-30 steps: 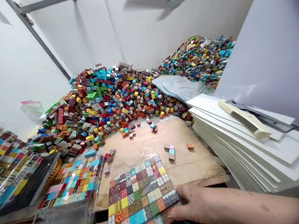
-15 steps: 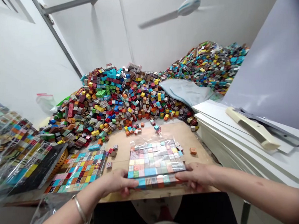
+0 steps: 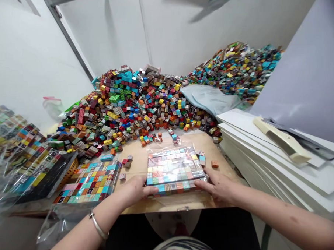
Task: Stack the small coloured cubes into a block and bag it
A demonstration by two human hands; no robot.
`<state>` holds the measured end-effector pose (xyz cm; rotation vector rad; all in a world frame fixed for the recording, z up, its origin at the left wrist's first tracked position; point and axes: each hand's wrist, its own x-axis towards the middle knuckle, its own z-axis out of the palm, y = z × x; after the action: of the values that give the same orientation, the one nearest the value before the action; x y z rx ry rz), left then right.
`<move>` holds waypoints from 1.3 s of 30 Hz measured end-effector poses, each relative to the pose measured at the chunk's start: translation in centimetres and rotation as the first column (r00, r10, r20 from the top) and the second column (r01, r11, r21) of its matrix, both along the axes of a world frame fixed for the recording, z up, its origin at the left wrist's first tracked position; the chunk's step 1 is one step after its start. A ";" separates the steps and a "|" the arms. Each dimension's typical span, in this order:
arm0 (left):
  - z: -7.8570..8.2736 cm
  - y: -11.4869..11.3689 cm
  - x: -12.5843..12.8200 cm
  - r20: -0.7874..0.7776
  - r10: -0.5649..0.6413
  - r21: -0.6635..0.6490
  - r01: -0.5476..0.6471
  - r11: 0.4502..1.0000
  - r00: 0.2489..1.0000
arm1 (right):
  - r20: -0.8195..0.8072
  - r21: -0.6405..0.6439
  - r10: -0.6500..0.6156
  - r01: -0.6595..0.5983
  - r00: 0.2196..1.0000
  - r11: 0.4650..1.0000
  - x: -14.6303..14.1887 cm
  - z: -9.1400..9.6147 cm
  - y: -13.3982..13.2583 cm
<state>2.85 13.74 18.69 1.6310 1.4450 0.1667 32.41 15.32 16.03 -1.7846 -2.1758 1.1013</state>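
Observation:
A clear plastic bag of small patterned cubes (image 3: 174,165), arranged in a flat block of rows, lies in front of me on a brown board. My left hand (image 3: 136,190) grips its near left corner, the thumb along the front edge and the other fingers mostly hidden. At the near right corner, my right hand (image 3: 219,183) has its thumb on the front edge and its index finger along the side. Glare on the film covers part of the cubes. Loose cubes (image 3: 127,164) lie left of the bag, and one orange cube (image 3: 214,163) sits to its right.
Behind the board (image 3: 137,146) rises a large heap of colourful cubes (image 3: 133,108). Stacked white sheets (image 3: 248,143) stand at the right, with a cream-handled tool (image 3: 281,140) on top. Another flat block of cubes (image 3: 94,179) and clear bags of cubes (image 3: 24,146) are at the left.
The view has tilted down slightly, so the table sits higher in it. The bag and both hands have shifted a little away from me. My right hand's fingers look less curled under the bag.

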 end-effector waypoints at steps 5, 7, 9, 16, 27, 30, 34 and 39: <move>-2.2 -1.5 -0.2 -0.160 0.109 0.180 -0.079 0.980 0.981 | -0.100 0.050 -0.057 0.063 0.993 0.997 -0.2 -0.7 -1.3; -3.8 -2.6 -0.4 -0.199 0.222 0.379 -0.134 0.915 0.954 | -0.145 0.058 -0.103 0.112 0.984 0.992 -0.1 -1.3 -2.0; -5.3 -3.8 0.0 -0.195 0.359 0.644 -0.158 0.749 0.913 | -0.185 0.101 -0.096 0.116 0.978 0.988 0.0 -2.0 -2.6; -6.0 -4.4 8.5 -0.244 0.119 0.912 0.186 0.366 0.962 | -0.193 0.300 -0.009 0.068 0.981 0.952 1.0 -3.8 -3.7; -7.3 -1.3 14.8 -0.407 0.166 0.867 0.323 0.378 0.898 | 0.016 0.515 0.012 -0.018 1.000 0.857 1.1 -6.2 -3.6; -7.5 -1.3 15.1 -0.420 0.175 0.861 0.330 0.387 0.891 | 0.048 0.512 0.026 -0.047 0.999 0.858 1.0 -6.0 -3.5; -7.8 -1.2 15.2 -0.402 0.181 0.870 0.312 0.383 0.898 | 0.073 0.493 0.050 -0.080 0.996 0.866 0.9 -5.4 -3.6; -8.5 -1.0 15.0 -0.328 0.168 0.899 0.252 0.359 0.930 | 0.089 0.464 0.091 -0.122 0.992 0.877 0.8 -5.2 -4.3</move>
<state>17.88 12.75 10.20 2.7791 1.6987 0.8516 33.16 10.98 10.80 -1.5123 -2.3417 0.4664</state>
